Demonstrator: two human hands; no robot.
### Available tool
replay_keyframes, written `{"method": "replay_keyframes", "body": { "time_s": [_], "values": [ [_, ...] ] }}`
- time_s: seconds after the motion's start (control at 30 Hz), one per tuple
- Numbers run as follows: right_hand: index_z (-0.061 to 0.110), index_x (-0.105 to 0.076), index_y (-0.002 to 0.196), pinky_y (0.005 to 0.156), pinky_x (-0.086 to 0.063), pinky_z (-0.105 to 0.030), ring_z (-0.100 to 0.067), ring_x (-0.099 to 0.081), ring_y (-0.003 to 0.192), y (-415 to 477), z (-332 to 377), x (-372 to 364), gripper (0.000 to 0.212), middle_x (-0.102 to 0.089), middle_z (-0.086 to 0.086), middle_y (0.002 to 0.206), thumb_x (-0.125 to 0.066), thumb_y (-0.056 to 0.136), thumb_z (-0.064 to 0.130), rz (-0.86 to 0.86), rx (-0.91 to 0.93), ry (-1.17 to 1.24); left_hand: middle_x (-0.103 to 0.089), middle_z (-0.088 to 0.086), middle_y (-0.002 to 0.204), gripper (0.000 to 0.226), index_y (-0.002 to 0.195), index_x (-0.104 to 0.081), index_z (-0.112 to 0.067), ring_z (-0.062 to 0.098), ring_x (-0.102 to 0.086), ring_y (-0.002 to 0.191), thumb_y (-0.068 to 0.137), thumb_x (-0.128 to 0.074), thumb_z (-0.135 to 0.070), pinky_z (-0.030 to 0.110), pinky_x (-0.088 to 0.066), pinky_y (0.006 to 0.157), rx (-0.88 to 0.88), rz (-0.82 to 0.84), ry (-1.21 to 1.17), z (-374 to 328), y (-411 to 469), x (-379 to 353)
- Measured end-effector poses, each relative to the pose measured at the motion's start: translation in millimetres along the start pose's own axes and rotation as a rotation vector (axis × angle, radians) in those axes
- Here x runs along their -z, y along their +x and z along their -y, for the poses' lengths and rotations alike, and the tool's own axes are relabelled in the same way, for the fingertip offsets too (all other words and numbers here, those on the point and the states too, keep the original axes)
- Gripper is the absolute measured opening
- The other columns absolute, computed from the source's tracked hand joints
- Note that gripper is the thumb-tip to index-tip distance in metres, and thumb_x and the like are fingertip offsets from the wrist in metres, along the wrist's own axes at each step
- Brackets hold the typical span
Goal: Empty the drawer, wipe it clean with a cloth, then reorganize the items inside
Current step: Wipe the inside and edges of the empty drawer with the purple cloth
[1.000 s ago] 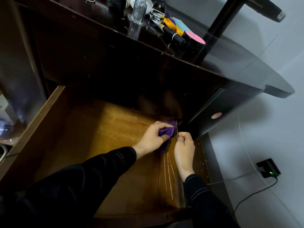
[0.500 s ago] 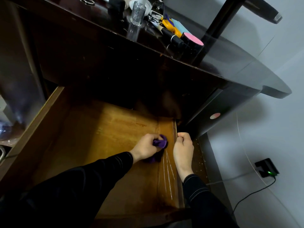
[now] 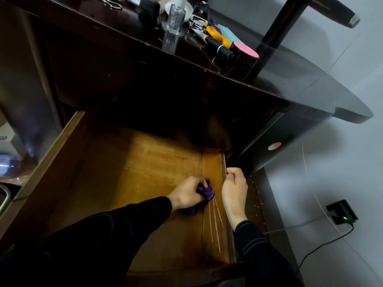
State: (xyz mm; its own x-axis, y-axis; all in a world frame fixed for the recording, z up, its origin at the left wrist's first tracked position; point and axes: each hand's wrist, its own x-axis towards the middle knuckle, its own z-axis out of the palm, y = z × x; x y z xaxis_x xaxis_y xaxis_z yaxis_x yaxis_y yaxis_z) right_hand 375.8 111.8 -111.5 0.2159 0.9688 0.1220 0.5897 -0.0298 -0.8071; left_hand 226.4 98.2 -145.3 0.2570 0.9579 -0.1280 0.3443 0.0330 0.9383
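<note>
The wooden drawer [image 3: 132,175] is pulled out below the dark desk, and nothing lies on its bottom. My left hand [image 3: 187,192] presses a crumpled purple cloth [image 3: 205,192] onto the drawer floor near the right side wall. My right hand [image 3: 235,188] is closed over the top edge of that right wall, fingers curled around it. Pale streaks run along the wall just below the cloth. The taken-out items stand on the desk top: a clear glass bottle [image 3: 175,16], a black tube [image 3: 219,48], a pink-topped black jar [image 3: 245,53] and yellow scissors [image 3: 217,33].
A black post [image 3: 275,27] rises from the desk top at the right. On the grey wall at the right sits a black plug [image 3: 342,212] with a green light and a cable running down. A white box [image 3: 8,139] stands at the far left.
My left hand has dragged the purple cloth toward me along the right side of the drawer floor, out of the far corner. My right hand has stayed on the drawer's right wall.
</note>
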Motion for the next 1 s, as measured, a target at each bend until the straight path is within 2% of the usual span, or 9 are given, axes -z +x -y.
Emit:
{"method": "replay_keyframes", "body": {
  "time_s": [0.17,0.27,0.33,0.4,0.57,0.63,0.77,0.83,1.0],
  "values": [
    [0.019,-0.06,0.118,0.067,-0.044,-0.02,-0.003,-0.061,0.082,0,2,1,0.024,-0.063,0.008,0.093,-0.04,0.104,0.015,0.015,-0.021,0.007,-0.059,0.004,0.105,0.015,0.099,-0.062,-0.016,0.017,-0.06,0.093,0.088,-0.069,-0.009,0.031,-0.05,0.089,-0.16,-0.109,-0.092,-21,6,3],
    [0.018,-0.061,0.115,0.066,-0.049,-0.025,-0.003,-0.061,0.075,-1,4,1,0.024,-0.064,0.005,0.089,-0.04,0.104,0.014,0.009,-0.02,0.008,-0.048,0.006,0.115,0.028,0.113,-0.052,-0.014,0.021,-0.053,0.102,0.088,-0.065,-0.011,0.033,-0.043,0.096,-0.04,-0.032,-0.095,-11,-1,-8],
    [0.017,-0.061,0.113,0.067,-0.054,-0.036,-0.011,-0.062,0.072,-2,7,2,0.024,-0.065,0.001,0.084,-0.039,0.104,0.013,0.007,-0.022,0.007,-0.044,0.004,0.121,0.041,0.122,-0.046,-0.015,0.022,-0.051,0.107,0.086,-0.066,-0.013,0.034,-0.043,0.096,0.056,0.078,-0.025,-3,-6,-11],
    [0.018,-0.061,0.113,0.069,-0.054,-0.042,-0.019,-0.063,0.072,-4,8,2,0.024,-0.065,-0.001,0.083,-0.038,0.104,0.013,0.011,-0.025,0.016,-0.047,0.004,0.123,0.046,0.126,-0.047,-0.017,0.021,-0.054,0.109,0.084,-0.065,-0.011,0.033,-0.048,0.094,0.085,0.11,0.001,-1,-6,-6],
    [0.016,-0.062,0.115,0.066,-0.05,-0.027,-0.007,-0.06,0.073,-4,7,2,0.025,-0.065,0.002,0.089,-0.04,0.103,0.012,0.012,-0.028,0.022,-0.055,0.005,0.118,0.04,0.116,-0.066,-0.015,0.019,-0.057,0.108,0.08,-0.068,0.001,0.027,-0.044,0.102,-0.117,-0.166,-0.128,-20,2,6],
    [0.017,-0.061,0.115,0.065,-0.049,-0.025,-0.006,-0.06,0.073,-5,8,2,0.024,-0.064,0.002,0.089,-0.04,0.103,0.012,0.012,-0.027,0.018,-0.054,0.004,0.114,0.034,0.11,-0.068,-0.017,0.016,-0.057,0.104,0.08,-0.072,-0.001,0.025,-0.043,0.1,-0.161,-0.201,-0.126,-19,0,3],
    [0.017,-0.061,0.112,0.07,-0.054,-0.037,-0.016,-0.063,0.074,-5,11,3,0.024,-0.066,0.001,0.086,-0.039,0.103,0.013,0.012,-0.04,0.018,-0.064,0.01,0.103,0.028,0.099,-0.066,-0.011,0.024,-0.063,0.096,0.077,-0.067,0.006,0.044,-0.051,0.093,-0.11,-0.096,-0.066,-3,-11,-4],
    [0.017,-0.061,0.112,0.068,-0.054,-0.039,-0.019,-0.062,0.072,-6,12,3,0.025,-0.066,-0.001,0.083,-0.038,0.103,0.013,0.008,-0.046,0.014,-0.07,0.009,0.099,0.031,0.098,-0.065,-0.01,0.023,-0.067,0.093,0.075,-0.065,0.01,0.047,-0.054,0.088,-0.074,-0.03,-0.047,-2,-14,-1],
    [0.016,-0.062,0.113,0.07,-0.054,-0.041,-0.024,-0.064,0.078,-5,12,3,0.026,-0.066,-0.001,0.084,-0.038,0.103,0.011,0.011,-0.056,0.028,-0.065,0.001,0.099,0.029,0.093,-0.073,-0.011,0.015,-0.065,0.092,0.071,-0.072,0.007,0.029,-0.052,0.089,-0.211,-0.055,-0.097,-12,-12,5]
  ]
}}
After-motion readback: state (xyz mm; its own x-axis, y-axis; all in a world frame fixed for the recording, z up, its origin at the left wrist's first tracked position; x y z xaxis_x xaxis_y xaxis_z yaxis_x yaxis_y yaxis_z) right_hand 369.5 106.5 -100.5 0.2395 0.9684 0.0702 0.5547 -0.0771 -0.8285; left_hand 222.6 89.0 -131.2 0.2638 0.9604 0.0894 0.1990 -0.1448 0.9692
